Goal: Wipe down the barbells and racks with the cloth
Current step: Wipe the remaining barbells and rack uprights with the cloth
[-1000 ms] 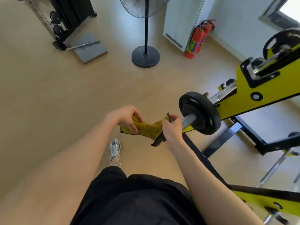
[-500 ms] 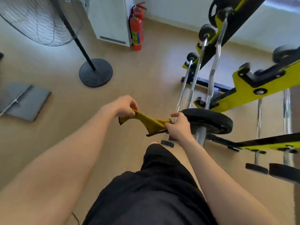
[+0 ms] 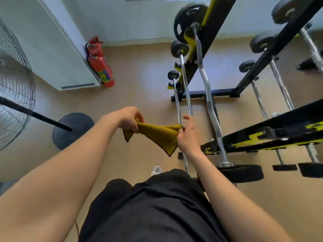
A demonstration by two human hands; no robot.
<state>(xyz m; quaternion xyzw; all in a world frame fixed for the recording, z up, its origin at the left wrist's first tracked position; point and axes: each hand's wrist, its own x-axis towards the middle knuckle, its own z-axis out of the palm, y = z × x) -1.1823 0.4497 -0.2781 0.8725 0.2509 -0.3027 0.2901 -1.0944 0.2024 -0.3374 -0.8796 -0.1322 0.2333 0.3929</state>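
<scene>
A mustard-yellow cloth (image 3: 157,135) with a dark hem is stretched between my two hands at mid-frame. My left hand (image 3: 128,119) grips its left end in a closed fist. My right hand (image 3: 187,135) pinches the right end, index finger lifted. Just beyond and right of the cloth stands the black-and-yellow barbell rack (image 3: 262,138). Several chrome barbells lie across it, among them a curl bar (image 3: 208,95) with a black plate (image 3: 243,172) and a straight bar (image 3: 187,91). The cloth touches no bar.
A red fire extinguisher (image 3: 101,67) leans on a white cabinet (image 3: 57,55) at the back left. A standing fan (image 3: 12,88) with a round base (image 3: 73,130) fills the left side. My legs in black shorts and one shoe (image 3: 156,170) show below.
The view has swung right along the rack. My hands pulled the bunched cloth out flat between them and lifted it away from the weight plate.
</scene>
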